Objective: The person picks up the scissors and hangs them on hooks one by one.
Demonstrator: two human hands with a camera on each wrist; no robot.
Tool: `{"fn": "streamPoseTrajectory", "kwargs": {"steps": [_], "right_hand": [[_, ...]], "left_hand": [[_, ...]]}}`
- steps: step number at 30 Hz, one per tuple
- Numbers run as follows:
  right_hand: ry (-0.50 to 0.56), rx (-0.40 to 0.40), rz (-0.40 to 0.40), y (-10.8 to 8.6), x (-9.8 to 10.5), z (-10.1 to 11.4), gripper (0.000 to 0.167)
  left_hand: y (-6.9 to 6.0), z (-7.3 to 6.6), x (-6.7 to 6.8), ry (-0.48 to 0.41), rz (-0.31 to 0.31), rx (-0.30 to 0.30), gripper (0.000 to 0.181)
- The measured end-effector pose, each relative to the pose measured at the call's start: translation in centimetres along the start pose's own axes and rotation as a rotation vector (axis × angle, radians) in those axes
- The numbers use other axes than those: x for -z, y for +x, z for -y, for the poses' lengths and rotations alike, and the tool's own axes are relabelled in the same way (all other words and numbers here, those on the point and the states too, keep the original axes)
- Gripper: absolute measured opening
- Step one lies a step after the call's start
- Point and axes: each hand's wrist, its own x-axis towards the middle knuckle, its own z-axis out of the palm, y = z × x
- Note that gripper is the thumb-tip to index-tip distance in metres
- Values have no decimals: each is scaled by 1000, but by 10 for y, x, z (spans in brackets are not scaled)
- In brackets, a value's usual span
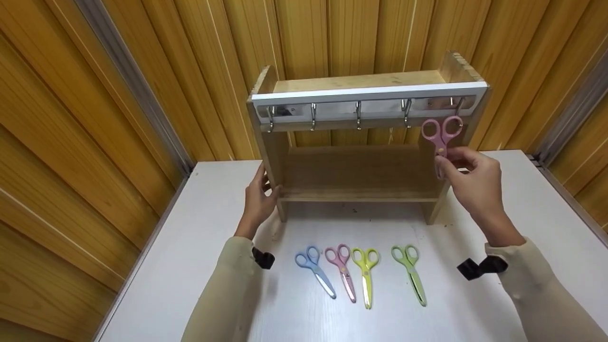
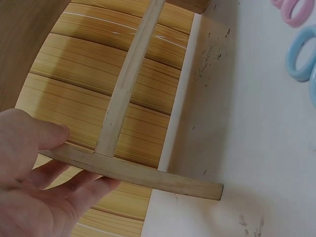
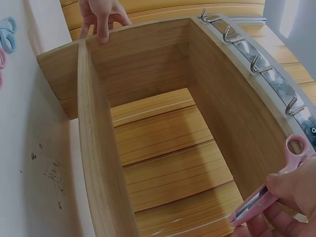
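Note:
My right hand [image 1: 479,183] pinches a pair of pink scissors [image 1: 441,148] by the blades, handle loops upward. The loops are at the rightmost hook [image 1: 459,105] of a metal hook rail on a wooden shelf [image 1: 361,195]; whether a loop is over the hook I cannot tell. In the right wrist view the same scissors [image 3: 256,202] lie between thumb and fingers. My left hand [image 1: 259,204] grips the shelf's left side panel [image 2: 133,170], thumb on one face and fingers on the other.
On the white table [image 1: 190,285] in front of the shelf lie blue scissors [image 1: 315,270], another pink pair [image 1: 343,270], yellow scissors [image 1: 365,275] and green scissors [image 1: 410,273]. Several hooks [image 1: 358,116] line the rail. Wood-patterned walls [image 1: 142,95] stand around the table.

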Motion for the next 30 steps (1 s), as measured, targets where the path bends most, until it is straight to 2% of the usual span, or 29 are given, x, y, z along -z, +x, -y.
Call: {"fn": "streamPoseTrajectory", "kwargs": {"steps": [13,19,30], "right_hand": [[-44,28,-50,-4,2,-3,28],[-54,24,-57,-5,2,-5,28],[-57,51,-119,-7,3,-9,24]], "left_hand": [[0,3,0,-42,-15,-35,79],[-1,3,0,-30,-16,-36,79],[-1,1,0,-3,-6,-27,80]]}}
